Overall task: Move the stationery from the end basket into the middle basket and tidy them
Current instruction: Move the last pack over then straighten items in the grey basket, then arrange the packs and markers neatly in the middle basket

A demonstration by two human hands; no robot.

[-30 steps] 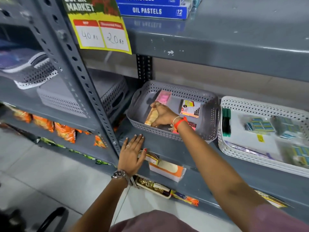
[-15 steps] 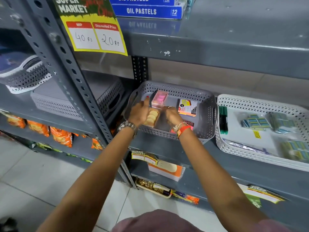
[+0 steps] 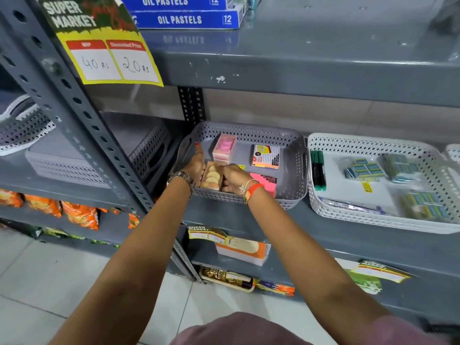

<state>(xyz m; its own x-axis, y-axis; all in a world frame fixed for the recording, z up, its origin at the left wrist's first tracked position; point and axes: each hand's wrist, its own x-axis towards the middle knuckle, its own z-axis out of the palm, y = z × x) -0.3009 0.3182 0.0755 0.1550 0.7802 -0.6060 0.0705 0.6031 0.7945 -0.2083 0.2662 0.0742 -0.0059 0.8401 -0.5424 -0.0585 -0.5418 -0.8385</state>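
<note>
A grey perforated basket [image 3: 293, 170] stands on the grey shelf. In its front left corner lies a clear box of yellow erasers [image 3: 211, 176]. My left hand [image 3: 195, 165] presses against the box's left side and my right hand [image 3: 232, 178] grips its right side. Behind the box lies a pink eraser box [image 3: 224, 146]. A white and orange sticky-note pack [image 3: 265, 156] lies further right, and a pink pad [image 3: 265, 181] shows under my right wrist. To the right a white basket [image 3: 373, 143] holds green markers [image 3: 317, 169] and several staple packs [image 3: 364, 168].
An upside-down grey basket [image 3: 99, 155] sits on the left shelf behind a slanted metal post [image 3: 82, 115]. A yellow price sign [image 3: 104, 46] hangs above. Blue oil pastel boxes [image 3: 184, 18] lie on the upper shelf. Snack packets [image 3: 79, 215] fill the lower left shelf.
My left hand rose from the shelf edge into the grey basket and joined my right hand on the yellow eraser box. The box now lies squared in the front left corner.
</note>
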